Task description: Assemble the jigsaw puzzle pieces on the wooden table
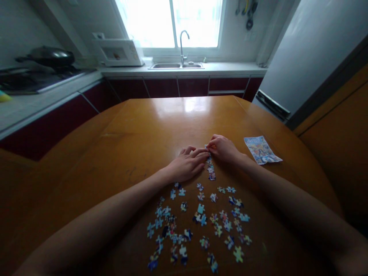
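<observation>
A narrow strip of joined jigsaw pieces [211,171] lies on the wooden table, running away from me. My left hand [189,163] rests flat beside it, fingers stretched out and the tips touching the strip's upper part. At the strip's far end my right hand [220,148] has thumb and fingers pinched on a small puzzle piece [206,146], mostly covered by the fingertips. Nearer to me, many loose puzzle pieces [200,208] are scattered over the table, some face up with blue and multicoloured prints. A creased picture sheet [262,150] lies right of my right hand.
The round-ended wooden table [138,130] fills the middle. Beyond it are a counter with a sink [166,66], a tap [181,48] and a white microwave [119,52]. A pan [51,56] sits on the stove at left. A fridge [310,50] stands at right.
</observation>
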{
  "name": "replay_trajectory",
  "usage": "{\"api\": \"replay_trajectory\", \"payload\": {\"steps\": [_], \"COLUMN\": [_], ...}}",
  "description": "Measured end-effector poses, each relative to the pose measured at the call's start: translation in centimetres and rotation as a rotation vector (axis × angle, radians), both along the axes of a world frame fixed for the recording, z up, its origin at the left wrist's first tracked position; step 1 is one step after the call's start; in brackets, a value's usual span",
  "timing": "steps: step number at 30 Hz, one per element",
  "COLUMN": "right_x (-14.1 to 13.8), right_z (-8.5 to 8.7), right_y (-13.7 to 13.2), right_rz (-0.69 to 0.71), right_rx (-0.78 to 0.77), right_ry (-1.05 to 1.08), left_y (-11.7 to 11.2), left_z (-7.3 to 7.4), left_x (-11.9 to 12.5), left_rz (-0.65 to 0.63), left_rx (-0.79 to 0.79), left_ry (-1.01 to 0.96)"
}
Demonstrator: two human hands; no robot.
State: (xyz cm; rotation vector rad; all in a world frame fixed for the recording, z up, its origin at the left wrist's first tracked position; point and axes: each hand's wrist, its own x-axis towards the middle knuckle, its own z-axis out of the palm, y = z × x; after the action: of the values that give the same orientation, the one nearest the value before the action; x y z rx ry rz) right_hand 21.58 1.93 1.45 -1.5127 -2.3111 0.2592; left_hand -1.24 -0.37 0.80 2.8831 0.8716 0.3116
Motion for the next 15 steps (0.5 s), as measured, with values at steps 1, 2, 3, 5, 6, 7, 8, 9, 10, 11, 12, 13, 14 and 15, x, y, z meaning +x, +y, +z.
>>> {"api": "replay_trajectory", "payload": {"steps": [1,2,3,5,6,7,8,9,10,11,12,13,14,15], "right_x": [-0.01,-0.02,-0.04,-0.1,-0.12,-0.15,-0.17,-0.18,-0.19,-0.19,-0.19,-0.2,-0.21,-0.23], "right_z": [0.08,0.15,0.18,0.15,0.09,0.0,-0.09,-0.19,-0.29,-0.37,-0.44,-0.5,-0.56,-0.61], "right_y": [0.0,0.0,0.01,0.03,0.05,0.07,0.09,0.12,0.15,0.19,0.22,0.25,0.29,0.32], "right_rz": [0.006,0.01,0.011,0.006,0.0,-0.006,-0.011,-0.015,-0.018,-0.022,-0.024,-0.025,-0.025,-0.027], "right_rx": [-0.001,-0.001,0.0,0.006,0.01,0.016,0.022,0.027,0.03,0.032,0.033,0.033,0.033,0.034], "right_ry": [0.0,0.001,0.005,0.016,0.024,0.031,0.038,0.045,0.051,0.058,0.064,0.071,0.078,0.083], "left_y": [-0.04,-0.06,-0.06,-0.01,0.02,0.05,0.07,0.08,0.08,0.07,0.06,0.06,0.07,0.09], "left_z": [0.04,0.06,0.06,-0.01,-0.04,-0.07,-0.08,-0.06,-0.04,0.0,0.03,0.04,0.04,0.01], "left_x": [-0.01,-0.01,-0.01,0.0,0.01,0.02,0.02,0.03,0.03,0.02,0.02,0.01,0.01,0.0], "left_rz": [0.005,0.009,0.011,0.002,-0.009,-0.022,-0.036,-0.049,-0.061,-0.069,-0.073,-0.074,-0.075,-0.075], "left_rx": [0.011,0.019,0.027,0.034,0.035,0.036,0.034,0.028,0.019,0.008,-0.006,-0.018,-0.028,-0.034], "left_ry": [-0.003,-0.005,-0.008,-0.013,-0.018,-0.028,-0.042,-0.059,-0.076,-0.093,-0.109,-0.124,-0.137,-0.152]}}
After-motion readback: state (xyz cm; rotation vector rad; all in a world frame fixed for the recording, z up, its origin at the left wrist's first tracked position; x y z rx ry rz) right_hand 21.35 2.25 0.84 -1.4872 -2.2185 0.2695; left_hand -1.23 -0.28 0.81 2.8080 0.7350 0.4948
